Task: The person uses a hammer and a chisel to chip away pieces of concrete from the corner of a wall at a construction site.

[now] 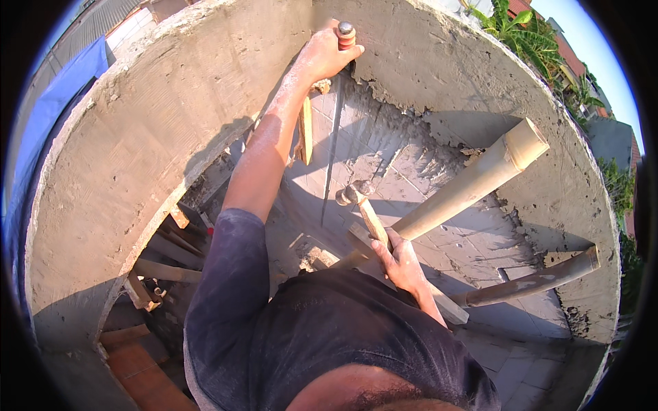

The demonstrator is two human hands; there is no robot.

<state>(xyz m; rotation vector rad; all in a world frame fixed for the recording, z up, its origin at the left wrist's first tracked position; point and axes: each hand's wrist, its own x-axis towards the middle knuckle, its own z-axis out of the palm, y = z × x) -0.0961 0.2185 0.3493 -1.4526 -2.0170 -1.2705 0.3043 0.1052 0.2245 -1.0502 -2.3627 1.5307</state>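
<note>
My left hand (327, 53), dusted with pale powder, is stretched far forward to the corner of the concrete wall (391, 51). Its fingers wrap round a chisel (345, 29), whose round metal head sticks up out of the fist; the lower end is hidden. Closer to my body, my right hand (404, 266) grips a hammer (372, 220) by its wooden handle. The hammer's metal head points away from me, well apart from the chisel. Below the left wrist, a splintered strip of wood (306, 130) stands near the wall's ragged lower edge.
A thick bamboo pole (473, 181) slants from near my right hand to the right wall. A second, darker pole (534, 281) lies lower right. Wooden pieces (140, 291) and reddish boards (147, 373) sit beneath the left wall. A blue tarp (51, 127) hangs outside.
</note>
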